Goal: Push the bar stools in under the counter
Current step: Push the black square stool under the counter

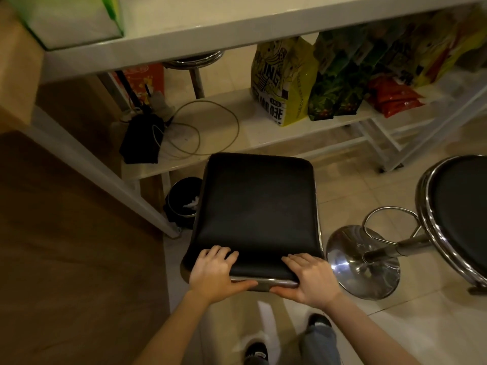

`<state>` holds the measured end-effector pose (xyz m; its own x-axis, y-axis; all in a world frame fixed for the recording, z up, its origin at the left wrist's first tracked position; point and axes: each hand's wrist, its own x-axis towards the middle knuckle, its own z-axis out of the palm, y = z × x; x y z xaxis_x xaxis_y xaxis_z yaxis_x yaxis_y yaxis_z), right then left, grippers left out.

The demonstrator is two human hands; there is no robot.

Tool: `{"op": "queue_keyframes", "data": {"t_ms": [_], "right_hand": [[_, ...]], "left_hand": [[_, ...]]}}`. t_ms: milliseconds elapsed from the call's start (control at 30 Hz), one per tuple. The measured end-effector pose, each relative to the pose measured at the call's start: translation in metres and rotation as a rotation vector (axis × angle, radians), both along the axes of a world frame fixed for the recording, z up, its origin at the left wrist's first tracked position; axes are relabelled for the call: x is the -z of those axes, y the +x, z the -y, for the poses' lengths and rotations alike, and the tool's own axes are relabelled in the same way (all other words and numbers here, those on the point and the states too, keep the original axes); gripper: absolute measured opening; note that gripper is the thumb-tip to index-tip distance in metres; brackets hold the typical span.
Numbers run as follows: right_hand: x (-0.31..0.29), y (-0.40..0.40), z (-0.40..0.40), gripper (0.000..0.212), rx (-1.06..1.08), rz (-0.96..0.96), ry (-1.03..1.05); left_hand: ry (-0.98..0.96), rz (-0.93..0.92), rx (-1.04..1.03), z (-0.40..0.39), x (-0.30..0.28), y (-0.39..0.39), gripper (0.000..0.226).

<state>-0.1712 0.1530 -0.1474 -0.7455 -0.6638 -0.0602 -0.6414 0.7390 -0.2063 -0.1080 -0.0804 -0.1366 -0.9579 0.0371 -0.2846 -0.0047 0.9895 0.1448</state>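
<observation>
A bar stool with a square black padded seat (257, 206) stands in front of me, its far edge close to the low shelf under the white counter (184, 35). My left hand (214, 272) and my right hand (309, 279) both grip the seat's near edge, fingers on the cushion and thumbs on the chrome rim. A second stool with a round black seat (459, 214) and a chrome base (362, 262) stands to the right, out on the floor. The chrome rim and post of a third stool (196, 61) show beneath the counter.
A low white shelf (263, 138) under the counter holds several bags, a black device and loose cables. A small black bin (184, 201) sits left of the square stool, beside a white counter leg (105, 175). Brown wood flooring lies at the left, beige tiles elsewhere.
</observation>
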Motion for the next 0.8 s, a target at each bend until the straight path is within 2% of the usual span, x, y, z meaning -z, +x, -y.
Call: {"op": "queue_keyframes", "data": {"t_ms": [267, 500, 633, 800], "right_hand": [[-0.008, -0.051, -0.035, 0.093, -0.174, 0.023, 0.057], [-0.009, -0.085, -0.056, 0.100, -0.262, 0.034, 0.056], [-0.008, -0.099, -0.063, 0.096, -0.320, 0.051, 0.107], [-0.009, -0.107, -0.067, 0.105, -0.326, 0.085, 0.121]], "left_hand": [[0.045, 0.015, -0.130, -0.052, -0.004, -0.019, 0.100], [0.014, -0.036, -0.206, -0.081, -0.001, -0.031, 0.079], [0.020, -0.022, -0.266, -0.096, -0.001, -0.034, 0.089], [-0.050, -0.042, -0.302, -0.105, 0.000, -0.036, 0.104]]}}
